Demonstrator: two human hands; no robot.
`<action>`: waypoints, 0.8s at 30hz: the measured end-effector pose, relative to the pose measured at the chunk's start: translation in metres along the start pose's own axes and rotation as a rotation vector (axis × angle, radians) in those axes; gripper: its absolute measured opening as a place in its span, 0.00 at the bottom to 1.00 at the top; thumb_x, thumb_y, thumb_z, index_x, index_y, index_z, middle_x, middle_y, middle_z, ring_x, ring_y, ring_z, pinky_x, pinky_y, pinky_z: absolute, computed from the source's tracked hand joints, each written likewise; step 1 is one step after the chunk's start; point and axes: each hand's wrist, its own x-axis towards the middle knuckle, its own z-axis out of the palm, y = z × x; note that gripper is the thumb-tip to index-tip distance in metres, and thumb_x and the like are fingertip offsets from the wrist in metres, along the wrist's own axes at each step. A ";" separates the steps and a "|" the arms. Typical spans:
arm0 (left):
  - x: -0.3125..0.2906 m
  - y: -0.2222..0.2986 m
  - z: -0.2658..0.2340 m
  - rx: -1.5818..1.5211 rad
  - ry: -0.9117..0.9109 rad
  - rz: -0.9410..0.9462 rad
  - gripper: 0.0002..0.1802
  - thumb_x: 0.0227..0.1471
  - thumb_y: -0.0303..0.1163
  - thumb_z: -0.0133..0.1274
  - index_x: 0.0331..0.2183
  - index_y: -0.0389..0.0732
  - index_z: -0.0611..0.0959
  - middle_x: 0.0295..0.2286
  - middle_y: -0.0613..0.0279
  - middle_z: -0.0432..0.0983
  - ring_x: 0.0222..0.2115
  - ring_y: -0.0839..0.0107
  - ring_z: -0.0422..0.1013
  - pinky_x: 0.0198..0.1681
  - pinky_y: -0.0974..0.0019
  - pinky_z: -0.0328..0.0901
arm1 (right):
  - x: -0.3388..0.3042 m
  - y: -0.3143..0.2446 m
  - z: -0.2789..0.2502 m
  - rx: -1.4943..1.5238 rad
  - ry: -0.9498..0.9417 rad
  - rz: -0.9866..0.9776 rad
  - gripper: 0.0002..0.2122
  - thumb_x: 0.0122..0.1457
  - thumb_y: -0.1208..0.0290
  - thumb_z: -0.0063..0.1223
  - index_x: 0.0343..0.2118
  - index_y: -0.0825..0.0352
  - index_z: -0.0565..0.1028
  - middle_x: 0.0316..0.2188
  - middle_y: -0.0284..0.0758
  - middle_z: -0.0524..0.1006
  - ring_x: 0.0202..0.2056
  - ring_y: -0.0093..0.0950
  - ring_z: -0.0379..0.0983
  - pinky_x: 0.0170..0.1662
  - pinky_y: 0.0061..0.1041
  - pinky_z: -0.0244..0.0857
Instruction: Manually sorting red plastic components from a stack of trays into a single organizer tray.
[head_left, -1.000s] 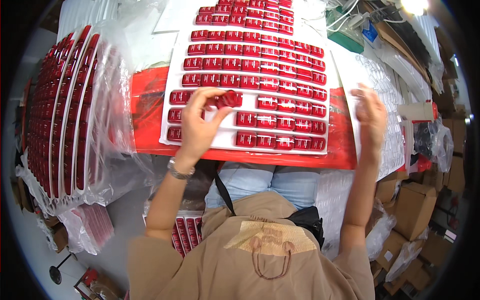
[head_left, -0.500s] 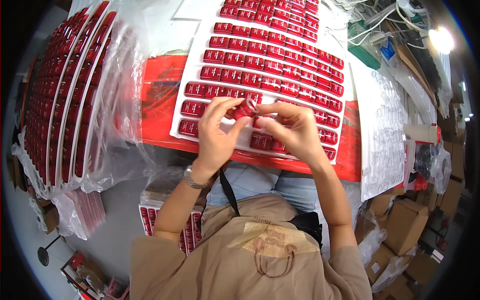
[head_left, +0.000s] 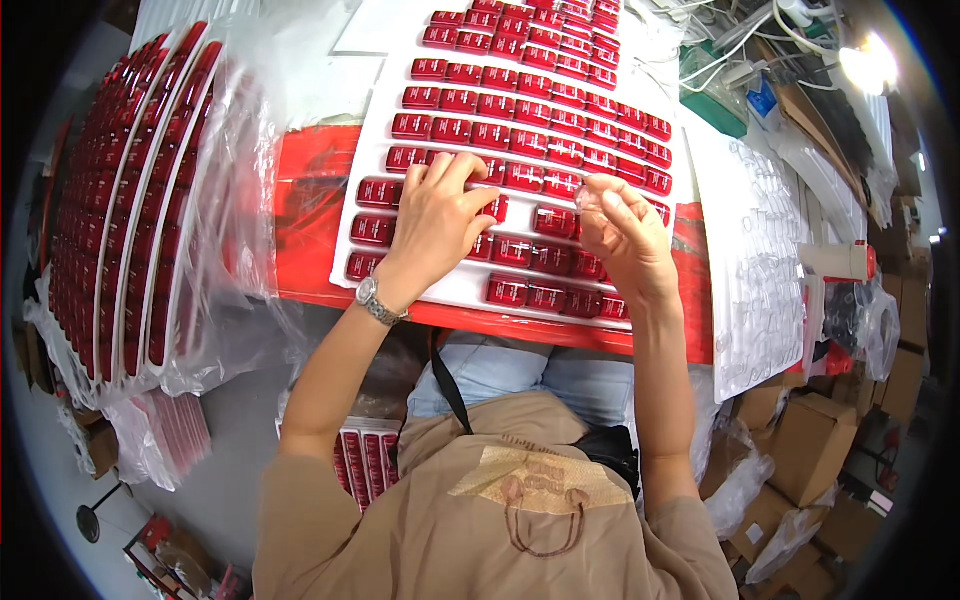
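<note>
Rows of small glossy red containers (head_left: 540, 177) with pale print lie in a white tray (head_left: 455, 292) on the table. My left hand (head_left: 435, 222) reaches over the near-left rows. Its fingers are bent down around a red container (head_left: 494, 208) beside a gap in the row; the fingertips are partly hidden. Raised above the tray's right side, my right hand (head_left: 632, 240) has its fingertips pinched together on a small clear piece (head_left: 584, 198), whose exact kind is too small to tell.
On the left stand upright trays of red containers (head_left: 130, 200) in clear plastic wrap. A clear moulded tray (head_left: 755, 270) lies to the right of the white one. Red sheeting (head_left: 315, 200) covers part of the table. Cardboard boxes (head_left: 812, 450) are stacked at lower right; cables (head_left: 745, 60) tangle at upper right.
My hands were together, holding a red container upright between them. Now they are apart: the left has lowered to the tray, and the right has moved right with the small clear piece.
</note>
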 end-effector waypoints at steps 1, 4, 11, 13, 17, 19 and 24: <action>-0.002 0.001 0.000 -0.097 0.020 -0.047 0.18 0.40 0.31 0.61 0.37 0.39 0.80 0.32 0.63 0.72 0.36 0.67 0.67 0.39 0.63 0.58 | 0.004 0.004 -0.004 0.058 -0.117 -0.023 0.10 0.56 0.70 0.54 0.39 0.69 0.72 0.30 0.31 0.76 0.24 0.12 0.65 0.24 0.09 0.56; -0.005 0.005 0.001 -0.317 0.099 -0.107 0.17 0.39 0.28 0.61 0.36 0.36 0.79 0.34 0.60 0.74 0.37 0.63 0.69 0.42 0.63 0.62 | 0.004 0.005 -0.008 0.058 -0.193 -0.040 0.09 0.54 0.67 0.58 0.30 0.67 0.73 0.23 0.27 0.73 0.20 0.09 0.62 0.21 0.10 0.52; -0.010 0.018 -0.019 -0.649 0.078 0.044 0.18 0.38 0.25 0.61 0.36 0.36 0.79 0.33 0.57 0.72 0.35 0.62 0.70 0.38 0.64 0.66 | 0.001 -0.027 0.033 -1.285 -0.362 -0.107 0.20 0.34 0.61 0.73 0.15 0.72 0.72 0.10 0.33 0.71 0.15 0.20 0.65 0.19 0.23 0.60; -0.014 0.014 -0.022 -0.547 -0.005 0.075 0.18 0.37 0.24 0.61 0.36 0.35 0.79 0.33 0.57 0.72 0.35 0.61 0.70 0.37 0.64 0.66 | 0.003 -0.027 0.043 -1.443 -0.378 -0.210 0.21 0.33 0.60 0.73 0.15 0.73 0.72 0.11 0.36 0.70 0.14 0.24 0.65 0.21 0.24 0.60; -0.013 0.008 -0.019 -0.699 0.001 -0.041 0.16 0.38 0.25 0.61 0.35 0.35 0.79 0.31 0.57 0.73 0.32 0.63 0.71 0.35 0.65 0.66 | 0.012 -0.019 0.042 -1.449 -0.357 -0.428 0.24 0.36 0.55 0.70 0.21 0.75 0.74 0.11 0.39 0.70 0.15 0.32 0.69 0.22 0.28 0.63; -0.014 0.006 -0.016 -0.754 -0.024 -0.116 0.16 0.38 0.25 0.61 0.35 0.35 0.79 0.31 0.57 0.73 0.32 0.63 0.71 0.34 0.66 0.66 | 0.010 -0.014 0.045 -1.311 -0.369 -0.382 0.25 0.40 0.55 0.67 0.28 0.76 0.73 0.13 0.39 0.70 0.17 0.31 0.69 0.23 0.28 0.63; -0.001 0.003 -0.007 -0.250 0.022 0.011 0.14 0.37 0.27 0.60 0.32 0.36 0.80 0.30 0.62 0.70 0.33 0.66 0.67 0.36 0.64 0.63 | 0.021 -0.006 0.029 -0.738 -0.023 -0.153 0.14 0.59 0.64 0.49 0.37 0.72 0.71 0.22 0.31 0.70 0.24 0.18 0.64 0.27 0.19 0.59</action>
